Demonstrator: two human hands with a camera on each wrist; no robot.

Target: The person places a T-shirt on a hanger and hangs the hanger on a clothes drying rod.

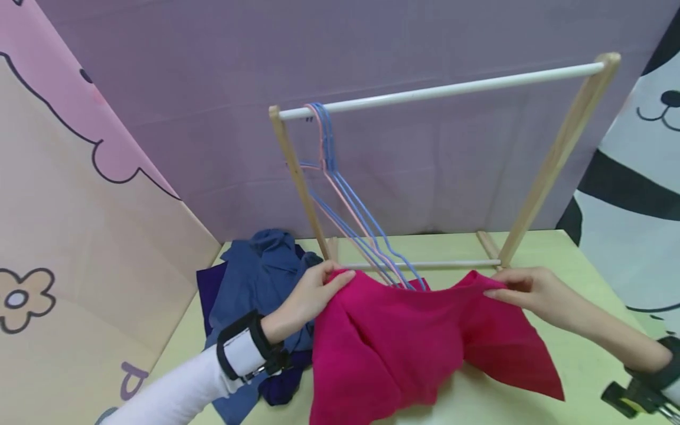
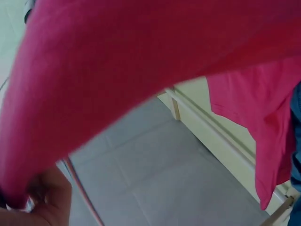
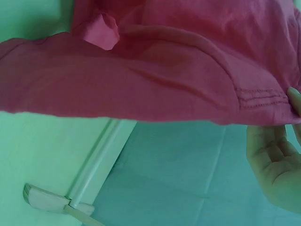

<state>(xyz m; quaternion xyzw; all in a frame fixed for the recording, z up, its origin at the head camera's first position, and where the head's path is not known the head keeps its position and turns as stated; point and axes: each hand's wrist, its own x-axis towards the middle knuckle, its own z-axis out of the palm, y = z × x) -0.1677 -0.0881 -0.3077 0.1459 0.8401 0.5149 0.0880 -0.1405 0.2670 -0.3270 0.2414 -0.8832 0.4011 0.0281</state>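
Clock directions are read from the centre of the head view, with twelve o'clock toward its top edge.

Workpiece: On my remote feed, the magenta garment (image 1: pixel 393 348) is at five o'clock, held over the table (image 1: pixel 552 251) on the near side of the garment rack (image 1: pixel 558 159). Its upper edge runs along the nine-to-three line and sags between the two hands. The body hangs toward six o'clock, where the view cuts it off; I therefore cannot read its full length or confirm its long axis. A flap on its right side ends in a corner directed toward four o'clock. In the right wrist view, I see stitching close to the gripped edge.

Hands: The left hand (image 1: pixel 310 289), between six and seven o'clock, pinches the upper left corner of the fabric. The right hand (image 1: pixel 536 293), near four o'clock, pinches the upper right corner. I read the fingers of both hands as narrowed on the cloth.

Surroundings: The white rail (image 1: pixel 451 91) spans from eleven to two o'clock. Blue and pink hangers (image 1: pixel 330 153) are hooked together near its left end; their lower parts disappear behind the garment's upper edge, and I cannot tell whether any enters it. A heap of blue clothing (image 1: pixel 249 283) lies between seven and eight o'clock, beyond the left forearm.
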